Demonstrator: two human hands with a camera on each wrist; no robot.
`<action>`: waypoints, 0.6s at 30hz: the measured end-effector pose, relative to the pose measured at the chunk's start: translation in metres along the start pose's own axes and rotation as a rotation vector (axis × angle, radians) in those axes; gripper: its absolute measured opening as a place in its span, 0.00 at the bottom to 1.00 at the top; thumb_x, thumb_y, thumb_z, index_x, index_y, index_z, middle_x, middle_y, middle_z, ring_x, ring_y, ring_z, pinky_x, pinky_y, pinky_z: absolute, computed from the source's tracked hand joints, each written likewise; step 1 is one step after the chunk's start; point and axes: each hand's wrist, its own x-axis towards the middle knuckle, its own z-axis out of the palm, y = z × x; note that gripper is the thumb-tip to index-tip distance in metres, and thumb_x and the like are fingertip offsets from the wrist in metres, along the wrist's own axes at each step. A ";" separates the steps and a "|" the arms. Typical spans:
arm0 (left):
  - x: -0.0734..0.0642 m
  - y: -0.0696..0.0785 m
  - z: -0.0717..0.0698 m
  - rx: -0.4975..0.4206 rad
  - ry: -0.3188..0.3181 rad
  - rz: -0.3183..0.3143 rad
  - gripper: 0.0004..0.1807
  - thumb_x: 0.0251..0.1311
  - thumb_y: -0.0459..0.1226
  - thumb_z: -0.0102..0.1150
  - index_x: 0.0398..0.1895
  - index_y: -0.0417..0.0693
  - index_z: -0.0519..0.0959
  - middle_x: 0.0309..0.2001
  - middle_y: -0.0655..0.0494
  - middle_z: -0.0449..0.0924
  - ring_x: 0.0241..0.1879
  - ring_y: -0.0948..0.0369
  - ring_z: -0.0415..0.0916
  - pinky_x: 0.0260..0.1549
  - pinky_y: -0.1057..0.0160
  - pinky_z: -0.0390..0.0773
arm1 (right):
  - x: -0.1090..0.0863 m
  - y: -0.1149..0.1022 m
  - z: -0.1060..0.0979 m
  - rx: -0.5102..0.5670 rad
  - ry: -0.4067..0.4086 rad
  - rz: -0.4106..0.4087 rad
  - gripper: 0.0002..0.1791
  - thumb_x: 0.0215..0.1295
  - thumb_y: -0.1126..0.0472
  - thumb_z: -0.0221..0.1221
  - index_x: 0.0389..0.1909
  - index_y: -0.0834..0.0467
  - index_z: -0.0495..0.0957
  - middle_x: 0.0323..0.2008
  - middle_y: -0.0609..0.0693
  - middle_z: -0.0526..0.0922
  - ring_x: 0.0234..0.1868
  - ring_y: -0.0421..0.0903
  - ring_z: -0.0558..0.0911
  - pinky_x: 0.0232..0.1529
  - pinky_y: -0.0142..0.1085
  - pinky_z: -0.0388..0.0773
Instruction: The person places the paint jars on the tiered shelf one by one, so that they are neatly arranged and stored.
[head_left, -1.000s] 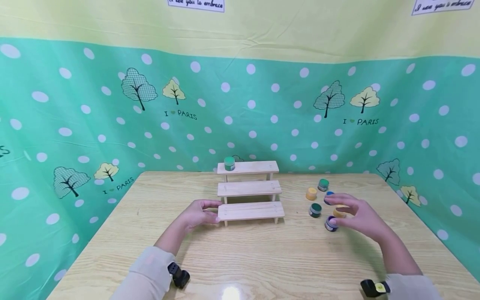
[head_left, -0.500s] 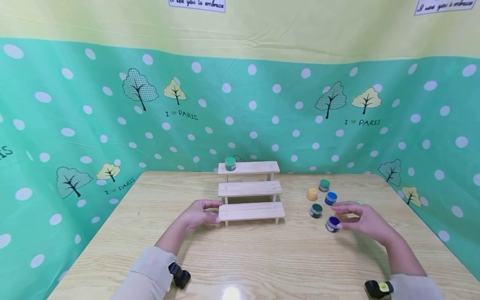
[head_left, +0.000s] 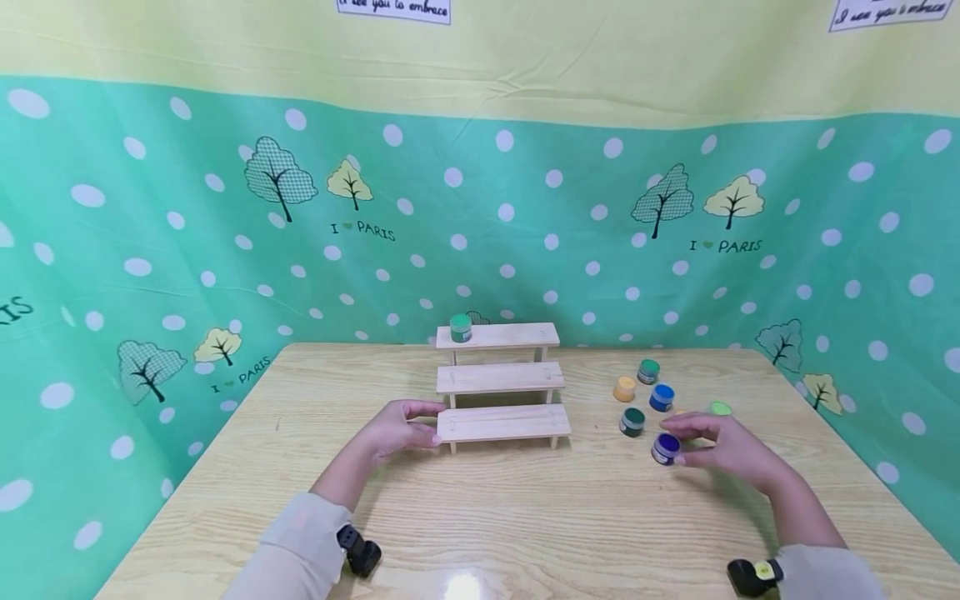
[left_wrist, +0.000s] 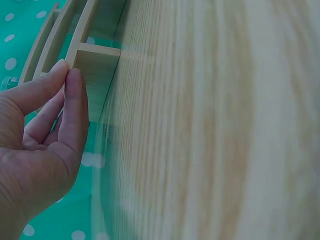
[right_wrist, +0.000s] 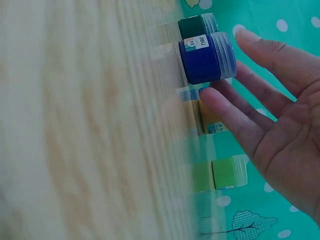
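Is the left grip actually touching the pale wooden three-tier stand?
Touching: in the left wrist view, the left grip has thumb and a fingertip against the end of the pale wooden three-tier stand's lowest board.

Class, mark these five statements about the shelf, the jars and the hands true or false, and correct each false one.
1. The left hand holds the lowest tier of the wooden shelf. True.
2. The right hand is closer to the dark purple jar than to the wooden shelf. True.
3. The dark purple jar stands on the lowest tier. False: it stands on the table.
4. A green jar stands on the top tier. True.
5. In the head view, that green jar is at the right end. False: left end.
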 end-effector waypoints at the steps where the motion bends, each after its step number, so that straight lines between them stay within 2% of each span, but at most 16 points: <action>1: 0.000 0.000 0.000 0.001 0.001 -0.002 0.30 0.52 0.19 0.63 0.62 0.30 0.71 0.51 0.35 0.79 0.45 0.51 0.82 0.43 0.58 0.83 | 0.000 0.001 0.000 0.000 -0.006 0.002 0.30 0.52 0.57 0.72 0.57 0.60 0.78 0.58 0.61 0.76 0.56 0.60 0.76 0.60 0.63 0.67; 6: 0.000 0.001 0.000 0.004 0.003 -0.005 0.30 0.52 0.20 0.63 0.62 0.30 0.71 0.51 0.36 0.79 0.45 0.52 0.82 0.43 0.58 0.83 | 0.003 0.003 0.003 -0.008 -0.029 0.012 0.30 0.52 0.58 0.72 0.58 0.61 0.78 0.54 0.57 0.80 0.57 0.60 0.75 0.59 0.59 0.70; 12: 0.000 0.001 0.000 0.003 0.007 -0.007 0.31 0.52 0.20 0.64 0.62 0.30 0.71 0.50 0.35 0.80 0.44 0.51 0.82 0.43 0.58 0.83 | 0.005 0.004 0.006 -0.005 -0.019 0.028 0.28 0.52 0.60 0.72 0.56 0.62 0.79 0.52 0.58 0.81 0.57 0.62 0.74 0.59 0.63 0.68; 18: 0.000 0.001 -0.001 0.004 0.005 -0.005 0.31 0.52 0.20 0.64 0.62 0.30 0.71 0.50 0.35 0.79 0.44 0.51 0.82 0.43 0.58 0.83 | 0.008 0.006 0.007 -0.025 0.000 0.041 0.24 0.53 0.60 0.72 0.52 0.61 0.82 0.52 0.58 0.81 0.57 0.62 0.74 0.58 0.63 0.68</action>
